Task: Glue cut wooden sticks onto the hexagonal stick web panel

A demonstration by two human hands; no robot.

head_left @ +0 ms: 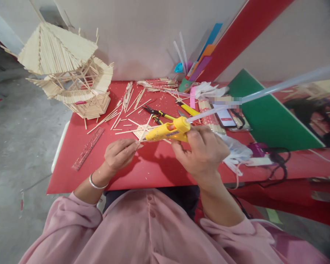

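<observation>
My right hand [200, 148] is wrapped round a yellow hot glue gun [169, 131], with a long clear glue stick [264, 91] jutting from its back. The gun's nozzle points left, at my left fingertips. My left hand [121, 153], a bangle at its wrist, pinches the end of a small framework of thin wooden sticks [143, 130]. Some of that framework is hidden behind the gun. Whether the nozzle touches a stick I cannot tell.
Loose sticks [128, 97], pliers [159, 113] and a clear ruler [88, 148] lie on the red table [154, 168]. A stick-built pagoda model [71, 69] stands at the left. To the right are a phone [224, 116], plastic bags [236, 150] and a green board [269, 113].
</observation>
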